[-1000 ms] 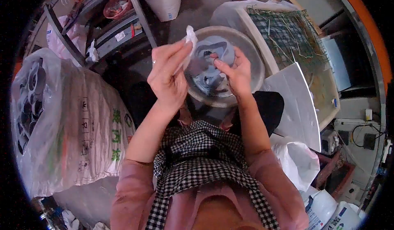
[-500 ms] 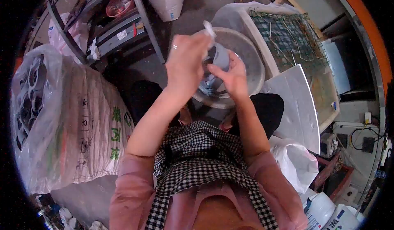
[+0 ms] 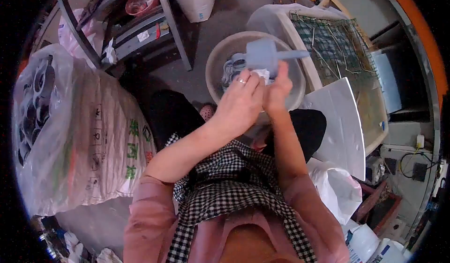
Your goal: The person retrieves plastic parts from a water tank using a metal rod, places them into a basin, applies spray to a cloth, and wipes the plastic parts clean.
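Note:
A grey-blue plastic part (image 3: 261, 54) with a rounded body and a handle-like arm pointing right is held over a round basin (image 3: 216, 52); motion blurs it a little. My right hand (image 3: 276, 92) has its fingers closed round the lower side of this part. Against it my left hand (image 3: 241, 96), with a ring on one finger, presses a crumpled white cloth (image 3: 261, 75). The two hands touch or nearly touch. More grey parts (image 3: 230, 71) lie inside the basin, to the left of the held one.
A plastic bag of grey rings (image 3: 40, 82) and a woven sack (image 3: 117, 127) stand left. Behind them is a metal rack (image 3: 176, 33) with a red basket (image 3: 140, 3). Right are a white board (image 3: 340, 122), a tub with green netting (image 3: 328, 38) and a white bag (image 3: 335, 188).
The held part has turned, and its arm now points right. The hand with the cloth has come down and right onto it, beside the other hand.

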`<action>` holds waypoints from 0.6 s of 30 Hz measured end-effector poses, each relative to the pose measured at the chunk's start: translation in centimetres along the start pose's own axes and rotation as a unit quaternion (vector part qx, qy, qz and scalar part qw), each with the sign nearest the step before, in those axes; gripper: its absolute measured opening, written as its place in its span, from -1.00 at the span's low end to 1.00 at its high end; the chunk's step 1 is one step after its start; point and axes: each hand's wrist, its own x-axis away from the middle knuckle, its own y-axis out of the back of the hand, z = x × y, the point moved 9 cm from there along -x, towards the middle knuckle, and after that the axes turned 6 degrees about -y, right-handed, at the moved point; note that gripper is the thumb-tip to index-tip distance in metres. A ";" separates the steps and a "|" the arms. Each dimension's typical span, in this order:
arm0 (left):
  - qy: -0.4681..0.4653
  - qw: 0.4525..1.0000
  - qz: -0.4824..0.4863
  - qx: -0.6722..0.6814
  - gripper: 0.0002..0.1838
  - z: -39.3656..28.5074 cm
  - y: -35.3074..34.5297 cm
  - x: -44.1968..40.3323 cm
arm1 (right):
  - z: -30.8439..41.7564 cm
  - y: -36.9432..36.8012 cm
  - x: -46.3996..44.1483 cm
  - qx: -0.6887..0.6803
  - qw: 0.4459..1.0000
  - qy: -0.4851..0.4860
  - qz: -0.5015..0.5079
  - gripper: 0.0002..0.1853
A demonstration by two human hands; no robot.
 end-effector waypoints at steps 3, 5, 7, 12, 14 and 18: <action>-0.033 0.970 -0.234 0.063 -0.54 2.2 7.2 0.7 | -2.7 2.1 -1.5 -0.436 0.895 -0.090 0.015 -0.59; 0.116 0.956 -0.259 0.080 -0.62 5.8 9.1 1.0 | -3.3 2.0 -1.4 -0.520 0.844 -0.125 0.038 -0.63; 0.201 0.930 -0.265 0.157 -0.65 9.2 7.6 2.1 | -3.0 0.9 -1.5 -0.673 0.719 -0.152 0.083 -0.60; 0.268 0.909 -0.235 0.218 -0.67 11.1 5.4 3.0 | -2.1 -0.4 -0.8 -0.721 0.656 -0.204 0.087 -0.66; 0.287 0.912 -0.219 0.195 -0.68 11.2 5.5 2.8 | -1.9 -0.8 -0.5 -0.725 0.640 -0.237 0.089 -0.55; 0.268 0.915 -0.222 0.206 -0.69 10.8 5.9 2.0 | -1.7 -1.0 -0.6 -0.731 0.637 -0.219 0.105 -0.65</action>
